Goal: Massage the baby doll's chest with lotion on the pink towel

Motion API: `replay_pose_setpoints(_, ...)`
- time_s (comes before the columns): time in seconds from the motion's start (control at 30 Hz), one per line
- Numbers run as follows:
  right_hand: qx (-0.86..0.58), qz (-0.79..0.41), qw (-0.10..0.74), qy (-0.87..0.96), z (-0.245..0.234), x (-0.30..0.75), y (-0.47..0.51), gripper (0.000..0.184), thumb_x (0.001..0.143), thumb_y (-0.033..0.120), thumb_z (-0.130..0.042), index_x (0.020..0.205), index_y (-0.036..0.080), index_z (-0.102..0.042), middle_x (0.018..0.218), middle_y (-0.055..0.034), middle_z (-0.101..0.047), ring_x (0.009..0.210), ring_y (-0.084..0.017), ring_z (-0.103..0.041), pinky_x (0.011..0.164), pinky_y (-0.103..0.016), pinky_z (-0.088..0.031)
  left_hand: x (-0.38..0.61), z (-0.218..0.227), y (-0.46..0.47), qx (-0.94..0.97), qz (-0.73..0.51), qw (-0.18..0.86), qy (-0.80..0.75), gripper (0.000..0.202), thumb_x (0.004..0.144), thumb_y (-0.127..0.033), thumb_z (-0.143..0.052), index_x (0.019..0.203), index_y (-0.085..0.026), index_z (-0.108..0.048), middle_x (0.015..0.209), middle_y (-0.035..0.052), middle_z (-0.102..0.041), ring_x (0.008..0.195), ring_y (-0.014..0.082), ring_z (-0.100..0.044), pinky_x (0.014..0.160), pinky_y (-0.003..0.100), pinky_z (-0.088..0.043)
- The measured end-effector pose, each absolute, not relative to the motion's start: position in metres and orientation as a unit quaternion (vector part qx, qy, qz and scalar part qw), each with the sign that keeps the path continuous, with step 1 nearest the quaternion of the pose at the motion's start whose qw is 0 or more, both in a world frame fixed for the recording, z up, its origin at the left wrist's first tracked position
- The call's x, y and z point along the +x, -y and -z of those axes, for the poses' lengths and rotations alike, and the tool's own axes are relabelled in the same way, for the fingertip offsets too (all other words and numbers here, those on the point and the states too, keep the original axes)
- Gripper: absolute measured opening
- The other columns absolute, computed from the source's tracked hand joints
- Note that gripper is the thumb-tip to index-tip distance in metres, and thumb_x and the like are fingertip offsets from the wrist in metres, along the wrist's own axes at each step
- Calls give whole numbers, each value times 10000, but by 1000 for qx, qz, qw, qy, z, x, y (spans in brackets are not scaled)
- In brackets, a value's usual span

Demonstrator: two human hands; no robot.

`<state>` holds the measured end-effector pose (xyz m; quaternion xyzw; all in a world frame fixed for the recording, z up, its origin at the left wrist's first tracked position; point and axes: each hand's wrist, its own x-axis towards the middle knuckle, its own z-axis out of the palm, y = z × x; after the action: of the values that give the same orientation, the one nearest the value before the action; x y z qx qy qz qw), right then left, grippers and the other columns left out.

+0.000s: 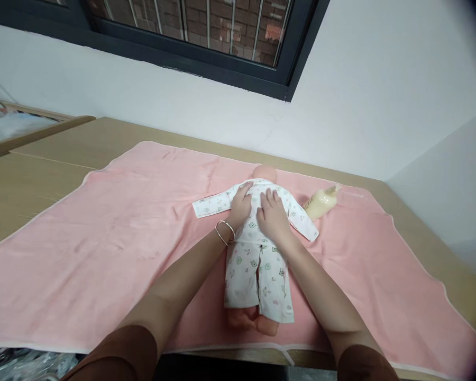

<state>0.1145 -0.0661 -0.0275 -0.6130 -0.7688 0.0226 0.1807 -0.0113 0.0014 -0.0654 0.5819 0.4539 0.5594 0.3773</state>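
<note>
A baby doll (264, 173) in white printed pyjamas (257, 264) lies on its back on a pink blanket (122, 227), head away from me and bare feet near the front edge. My left hand (240, 207) rests flat on the left side of its chest, fingers stretched out, with bangles on the wrist. Beside it, my right hand (272, 216) lies flat on the right side of the chest, fingers also extended. Neither hand holds anything.
A cream baby bottle (322, 202) lies on the blanket just right of the doll's arm. The blanket covers a light wooden tabletop (43, 169) set against a white wall below a dark-framed window (222, 47). A wooden frame (31, 132) stands at the far left.
</note>
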Motion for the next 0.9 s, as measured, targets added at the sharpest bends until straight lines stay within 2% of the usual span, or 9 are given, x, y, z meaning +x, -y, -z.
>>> replay_pose_setpoints(0.1,-517,-12,146,843,24,114,67,524,1047,299,-429,1546,199,-554,1712,-92,-381,1637,-339,-225,1336,-613,-109,-10,67,-1,525,-602,417,-434,430,992,-249,-437,1331,-152,-683,1446,129,-687,1396,228,-611,1258,429,-413)
replay_pose_setpoints(0.17,-500,-30,156,851,23,127,57,502,1063,357,-422,1530,253,-573,1704,-57,-400,1634,-314,-245,1333,-611,-127,-9,67,1,518,-619,413,-421,434,1040,-344,-410,1320,-153,-681,1408,138,-709,1374,232,-629,1240,427,-429)
replay_pose_setpoints(0.23,-528,-52,181,828,25,144,44,536,1075,400,-386,1565,236,-529,1722,-76,-359,1636,-312,-238,1322,-612,-165,-8,66,3,529,-620,398,-422,452,1061,-396,-393,1307,-159,-687,1398,135,-715,1370,231,-630,1240,416,-423)
replay_pose_setpoints(0.37,-622,-61,204,753,30,153,40,648,1078,410,-333,1638,86,-374,1735,-208,-276,1633,-354,-231,1300,-621,-218,-9,64,6,555,-606,373,-430,472,1072,-433,-385,1297,-158,-695,1409,135,-707,1372,233,-624,1242,408,-416)
replay_pose_setpoints(0.43,-626,-40,200,753,32,141,49,656,1061,396,-380,1632,73,-384,1731,-214,-284,1634,-380,-211,1297,-643,-208,-9,66,6,558,-605,368,-432,481,1076,-437,-374,1304,-155,-689,1420,141,-698,1373,235,-622,1242,421,-418)
replay_pose_setpoints(0.53,-526,-17,174,832,30,122,62,548,1043,324,-431,1567,199,-528,1703,-96,-398,1632,-345,-236,1327,-630,-117,-8,68,4,554,-601,368,-444,510,1084,-462,-340,1290,-159,-695,1413,135,-700,1366,217,-625,1237,403,-424)
replay_pose_setpoints(0.63,-474,-39,175,862,27,128,57,480,1071,325,-385,1488,278,-618,1667,-33,-466,1618,-295,-291,1332,-603,-132,-8,69,4,549,-603,377,-438,556,1093,-484,-300,1284,-142,-695,1398,148,-707,1355,219,-637,1223,406,-442)
replay_pose_setpoints(0.77,-539,-68,209,813,28,152,39,548,1096,427,-318,1573,246,-516,1736,-73,-335,1642,-301,-218,1312,-612,-189,-8,64,8,567,-591,363,-444,572,1099,-498,-296,1288,-137,-698,1395,153,-709,1365,238,-630,1235,431,-430)
replay_pose_setpoints(0.9,-672,-71,207,707,31,138,49,680,1069,448,-371,1644,85,-361,1730,-226,-287,1632,-376,-222,1294,-620,-241,-10,60,10,578,-581,344,-459,540,1105,-456,-288,1283,-159,-702,1390,129,-715,1358,227,-630,1231,421,-441)
